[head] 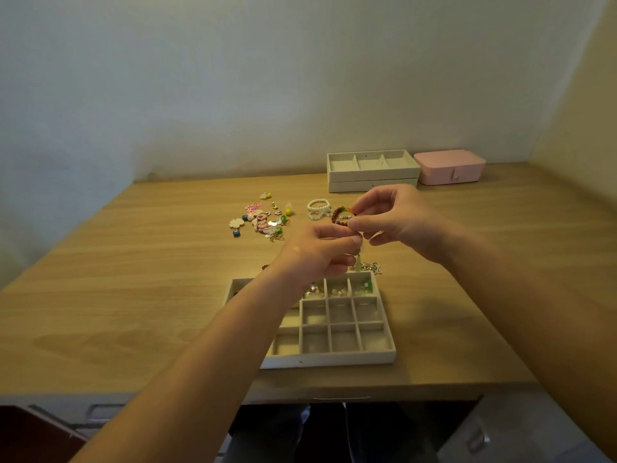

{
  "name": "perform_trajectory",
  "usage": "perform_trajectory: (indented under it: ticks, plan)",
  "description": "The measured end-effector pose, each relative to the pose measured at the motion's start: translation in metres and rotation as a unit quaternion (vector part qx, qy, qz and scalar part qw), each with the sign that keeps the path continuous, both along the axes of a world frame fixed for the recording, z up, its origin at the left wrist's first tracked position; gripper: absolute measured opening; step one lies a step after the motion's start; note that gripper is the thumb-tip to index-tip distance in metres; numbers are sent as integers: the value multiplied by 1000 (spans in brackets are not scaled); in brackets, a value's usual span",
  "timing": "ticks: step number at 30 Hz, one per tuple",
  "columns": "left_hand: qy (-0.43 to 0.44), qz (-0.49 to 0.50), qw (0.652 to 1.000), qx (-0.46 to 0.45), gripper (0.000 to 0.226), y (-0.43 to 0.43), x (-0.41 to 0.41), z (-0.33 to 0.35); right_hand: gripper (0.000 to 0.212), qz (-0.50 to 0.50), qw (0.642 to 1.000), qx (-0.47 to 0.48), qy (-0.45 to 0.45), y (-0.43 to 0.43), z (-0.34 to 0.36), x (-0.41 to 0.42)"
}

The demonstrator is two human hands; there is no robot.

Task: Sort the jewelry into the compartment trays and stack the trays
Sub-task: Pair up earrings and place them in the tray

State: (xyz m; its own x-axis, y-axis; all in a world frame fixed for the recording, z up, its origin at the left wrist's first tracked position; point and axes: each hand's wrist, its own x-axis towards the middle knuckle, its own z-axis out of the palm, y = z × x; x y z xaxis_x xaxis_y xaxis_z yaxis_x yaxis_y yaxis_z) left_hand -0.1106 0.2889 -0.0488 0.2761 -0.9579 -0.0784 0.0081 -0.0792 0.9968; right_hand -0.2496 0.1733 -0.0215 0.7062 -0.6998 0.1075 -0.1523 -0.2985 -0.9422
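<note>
Grip on both sides is a fingertip pinch: the right hand [394,218] nips the upper rim of a beaded bracelet [339,217] while the left hand [320,248] pinches at its lower side, where a pale strand [359,262] hangs. The loop is held upright above the counter [133,262], facing the person. A small-celled tray [334,359] lies below the hands toward the near edge, its left side under the left forearm and its right and near cells open. Two stacked trays [372,177] with wider cells sit at the far edge just beyond the right hand, probably the likelier reach. Loose jewelry [263,218] lies left of the bracelet; bare counter lies to the right.
</note>
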Motion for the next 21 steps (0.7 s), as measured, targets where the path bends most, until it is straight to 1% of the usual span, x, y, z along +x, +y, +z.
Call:
perform_trajectory:
  ticks: [3, 4, 6, 8, 13, 17, 21]
  plan:
    - [52, 6, 999, 12, 9, -1, -3, 3, 16, -41, 999, -3, 0, 1, -4, -1]
    - [64, 11, 998, 12, 6, -2, -3, 3, 14, -46, 999, 14, 6, 2, -5, -2]
    - [77, 23, 997, 9, 6, -3, -3, 3, 13, -19, 997, 73, 22, 2, -10, -5]
    - [82, 33, 996, 11, 7, -5, -4, 3, 22, 23, 992, 119, 42, 4, -15, -9]
    - [117, 33, 993, 14, 9, -7, -5, 0, 39, 59, 984, 155, 62, 6, -24, -17]
    - [145, 30, 989, 14, 13, -8, -8, 0, 38, 48, 987, 148, 47, 7, -27, -18]
    - [171, 43, 984, 13, 12, -7, -9, 1, 29, 26, 994, 102, 26, 9, -32, -19]
